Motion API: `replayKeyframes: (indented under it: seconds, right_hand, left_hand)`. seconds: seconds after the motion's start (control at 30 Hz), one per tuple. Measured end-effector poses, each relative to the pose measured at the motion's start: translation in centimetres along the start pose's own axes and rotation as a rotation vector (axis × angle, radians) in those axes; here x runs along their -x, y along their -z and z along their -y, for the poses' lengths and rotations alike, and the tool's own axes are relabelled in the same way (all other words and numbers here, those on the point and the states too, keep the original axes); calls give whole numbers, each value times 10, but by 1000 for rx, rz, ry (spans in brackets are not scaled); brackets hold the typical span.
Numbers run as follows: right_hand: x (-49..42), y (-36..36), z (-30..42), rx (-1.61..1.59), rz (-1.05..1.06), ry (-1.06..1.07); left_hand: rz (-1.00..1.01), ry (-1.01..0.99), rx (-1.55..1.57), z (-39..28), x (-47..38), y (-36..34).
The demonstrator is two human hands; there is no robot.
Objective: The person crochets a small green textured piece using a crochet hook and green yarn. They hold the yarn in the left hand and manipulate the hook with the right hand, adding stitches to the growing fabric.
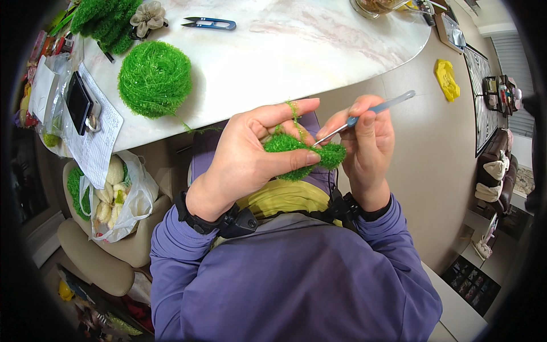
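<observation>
Fuzzy green crochet work (290, 149) is pinched in my left hand (252, 145), its thumb lying across the front. A strand of green yarn (295, 111) loops over the raised left index finger. My right hand (367, 141) grips a crochet hook (367, 113) by its grey-blue handle, and the metal shaft points down-left into the work. The hook's tip is hidden in the fuzzy stitches. On the table to the left sits a ball of glittery green yarn (154, 80), with a loose strand trailing from it over the table edge towards my left hand.
On the marble table (299, 51) lie blue thread snips (211, 23), a fabric flower (148, 17), more green pieces (104, 21) and a dark-screened device (80, 103) on a written sheet (96, 128). A plastic bag of cream knitted pieces (124, 205) rests on a chair (102, 265) at left.
</observation>
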State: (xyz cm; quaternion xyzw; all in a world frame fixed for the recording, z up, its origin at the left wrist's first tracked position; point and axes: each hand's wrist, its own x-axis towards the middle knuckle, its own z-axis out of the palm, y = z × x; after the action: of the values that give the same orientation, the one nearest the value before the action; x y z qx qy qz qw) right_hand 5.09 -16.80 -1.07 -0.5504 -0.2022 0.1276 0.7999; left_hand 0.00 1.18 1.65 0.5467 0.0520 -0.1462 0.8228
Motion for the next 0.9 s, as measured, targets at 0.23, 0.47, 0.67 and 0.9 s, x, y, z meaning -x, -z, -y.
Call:
replayKeyframes:
  seconds: [0.23,0.47,0.67,0.9]
  right_hand:
    - [1,-2,1,36,-9,3]
    - [0,-1,2,38,20,10]
    - [1,-3,2,24,0,-6]
    - [1,-1,2,39,22,-8]
  left_hand:
    - [3,3,0,1,0,1]
    - [3,-1,-11,1,0,1]
    - [7,19,8,-2,0,0]
    - [12,15,-6,-1,0,1]
